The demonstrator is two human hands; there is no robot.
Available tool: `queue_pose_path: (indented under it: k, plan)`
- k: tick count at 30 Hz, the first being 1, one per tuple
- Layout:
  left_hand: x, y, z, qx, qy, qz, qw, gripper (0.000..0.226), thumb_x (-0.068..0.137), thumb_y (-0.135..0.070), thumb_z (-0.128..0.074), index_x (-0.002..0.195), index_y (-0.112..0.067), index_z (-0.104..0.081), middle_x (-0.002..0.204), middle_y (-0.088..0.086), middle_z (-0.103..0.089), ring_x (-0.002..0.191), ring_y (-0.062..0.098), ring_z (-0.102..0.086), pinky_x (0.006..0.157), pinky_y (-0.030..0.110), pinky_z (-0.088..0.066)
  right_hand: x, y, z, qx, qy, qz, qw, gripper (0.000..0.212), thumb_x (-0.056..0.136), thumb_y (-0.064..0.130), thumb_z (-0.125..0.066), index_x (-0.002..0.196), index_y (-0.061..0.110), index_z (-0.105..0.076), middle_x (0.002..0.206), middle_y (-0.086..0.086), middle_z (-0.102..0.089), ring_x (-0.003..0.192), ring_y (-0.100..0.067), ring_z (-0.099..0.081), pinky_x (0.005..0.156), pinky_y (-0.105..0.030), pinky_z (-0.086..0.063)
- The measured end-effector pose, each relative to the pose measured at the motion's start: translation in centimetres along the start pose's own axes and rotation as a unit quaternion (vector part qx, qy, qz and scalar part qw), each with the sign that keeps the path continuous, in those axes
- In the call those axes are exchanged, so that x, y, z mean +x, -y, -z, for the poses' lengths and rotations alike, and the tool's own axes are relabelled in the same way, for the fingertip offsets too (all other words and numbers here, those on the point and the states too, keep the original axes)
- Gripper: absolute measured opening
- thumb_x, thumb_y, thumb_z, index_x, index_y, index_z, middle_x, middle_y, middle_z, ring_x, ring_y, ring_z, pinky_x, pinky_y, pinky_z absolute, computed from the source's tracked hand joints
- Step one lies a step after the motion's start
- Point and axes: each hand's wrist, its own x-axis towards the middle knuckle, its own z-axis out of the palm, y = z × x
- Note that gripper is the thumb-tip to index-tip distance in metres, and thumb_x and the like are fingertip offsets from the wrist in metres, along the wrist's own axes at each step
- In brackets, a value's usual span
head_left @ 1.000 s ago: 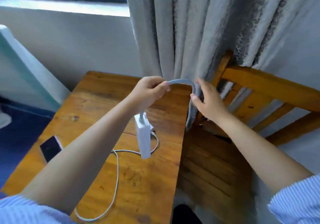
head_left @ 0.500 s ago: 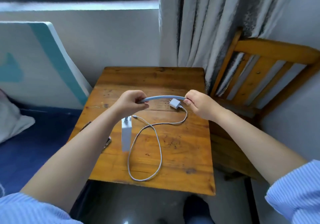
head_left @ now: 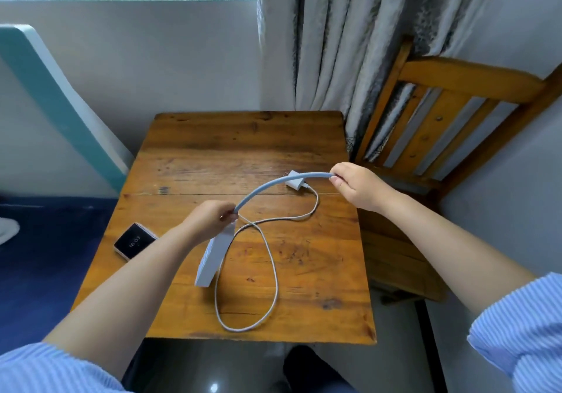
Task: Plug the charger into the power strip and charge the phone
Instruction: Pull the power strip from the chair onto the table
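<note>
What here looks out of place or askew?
The power strip dangles tilted off the table from its thick cord, stretched between the left hand and right hand. The phone overhangs the table's left edge.

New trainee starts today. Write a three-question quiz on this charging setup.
1. True or false: the charger is already plugged into the power strip.
2. What does the right hand hold? A) phone B) thick grey cord C) curtain
3. Fill in: the phone lies near the table's ____ edge, as the person sees it.

Key: 1 false, it lies loose on the table. 2 B, the thick grey cord, whose other end the left hand holds. 3 left.
</note>
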Motion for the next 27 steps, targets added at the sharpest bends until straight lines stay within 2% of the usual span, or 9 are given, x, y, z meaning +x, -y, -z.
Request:
queue_pose_path:
  k: [3, 5, 10, 12, 15, 18, 21, 24, 27]
  plan:
    - [2.3, -0.6, 1.7, 0.013, -0.029, -0.014, 0.999, 0.017, 0.092, -0.011, -0.046, 0.095, -0.001, -0.060, 0.092, 0.015, -0.064, 0.082, 0.027, -0.054, 0.065, 0.028, -0.035, 2.0, -1.3, -0.4, 0.008, -0.006, -0.033, 0.999, 0.022, 0.095, 0.024, -0.039, 0.093, 0.007, -0.054, 0.082, -0.004, -0.048, 0.074, -0.020, -0.048, 0.059, -0.028, -0.036]
    - [4.4, -1.4, 3.1, 0.050, -0.045, -0.042, 0.997, 0.018, 0.093, -0.010, -0.044, 0.095, 0.000, -0.058, 0.096, 0.019, -0.065, 0.085, 0.031, -0.054, 0.065, 0.034, -0.037, 3.4, -2.3, -0.4, 0.002, -0.019, -0.056, 0.998, 0.022, 0.094, 0.023, -0.040, 0.092, 0.007, -0.054, 0.083, -0.008, -0.052, 0.074, -0.020, -0.049, 0.055, -0.027, -0.036]
    - [9.9, -3.4, 4.8, 0.188, -0.052, -0.088, 0.977, 0.020, 0.095, -0.016, -0.040, 0.098, -0.004, -0.057, 0.098, 0.017, -0.065, 0.098, 0.032, -0.050, 0.068, 0.037, -0.041, 6.5, -3.8, -1.0, -0.040, -0.053, -0.086, 0.994, 0.021, 0.093, 0.010, -0.040, 0.106, 0.005, -0.056, 0.103, -0.016, -0.062, 0.090, -0.030, -0.057, 0.074, -0.039, -0.051]
    - [12.5, -3.9, 4.9, 0.221, -0.060, -0.097, 0.969, 0.019, 0.094, -0.015, -0.040, 0.100, -0.008, -0.056, 0.099, 0.012, -0.067, 0.100, 0.028, -0.049, 0.065, 0.035, -0.039, 8.0, -4.6, -1.6, -0.073, -0.069, -0.110, 0.989, 0.021, 0.092, 0.009, -0.040, 0.106, 0.004, -0.056, 0.104, -0.017, -0.063, 0.095, -0.032, -0.056, 0.080, -0.042, -0.050]
    - [16.6, -3.9, 4.7, 0.252, -0.072, -0.118, 0.958, 0.018, 0.093, -0.013, -0.041, 0.104, -0.010, -0.055, 0.104, 0.009, -0.067, 0.100, 0.027, -0.048, 0.064, 0.033, -0.033, 10.2, -6.2, -2.6, -0.112, -0.093, -0.150, 0.978, 0.022, 0.093, 0.010, -0.039, 0.106, 0.006, -0.056, 0.102, -0.017, -0.064, 0.096, -0.033, -0.054, 0.081, -0.043, -0.048]
    - [20.6, -3.4, 3.7, 0.287, -0.077, -0.144, 0.944, 0.018, 0.091, -0.009, -0.043, 0.105, -0.012, -0.055, 0.105, 0.007, -0.067, 0.099, 0.026, -0.047, 0.068, 0.032, -0.035, 12.2, -7.8, -4.3, -0.135, -0.122, -0.198, 0.963, 0.023, 0.093, 0.011, -0.040, 0.108, 0.007, -0.057, 0.101, -0.016, -0.065, 0.095, -0.032, -0.054, 0.078, -0.042, -0.049]
    - [24.4, -2.6, 2.1, 0.295, -0.079, -0.161, 0.939, 0.022, 0.089, -0.007, -0.047, 0.109, -0.012, -0.055, 0.104, 0.008, -0.067, 0.097, 0.026, -0.048, 0.068, 0.032, -0.034, 14.5, -9.5, -6.3, -0.143, -0.139, -0.250, 0.948, 0.025, 0.093, 0.010, -0.040, 0.112, 0.007, -0.057, 0.103, -0.017, -0.064, 0.097, -0.034, -0.054, 0.075, -0.040, -0.049]
    - [27.3, -2.2, 0.2, 0.289, -0.069, -0.165, 0.940, 0.024, 0.087, -0.010, -0.050, 0.111, -0.014, -0.053, 0.110, 0.009, -0.065, 0.103, 0.026, -0.047, 0.077, 0.034, -0.040, 16.1, -10.8, -7.7, -0.105, -0.148, -0.311, 0.933, 0.028, 0.093, 0.007, -0.039, 0.117, 0.004, -0.053, 0.110, -0.020, -0.060, 0.099, -0.037, -0.055, 0.076, -0.041, -0.050]
    - [30.0, -1.5, -2.2, 0.266, -0.080, -0.168, 0.946, 0.025, 0.086, -0.016, -0.053, 0.112, -0.016, -0.053, 0.112, 0.008, -0.064, 0.105, 0.025, -0.047, 0.083, 0.035, -0.040, 17.8, -12.1, -9.7, -0.051, -0.160, -0.336, 0.927, 0.032, 0.093, 0.007, -0.040, 0.124, 0.000, -0.046, 0.125, -0.022, -0.052, 0.112, -0.037, -0.051, 0.090, -0.042, -0.046]
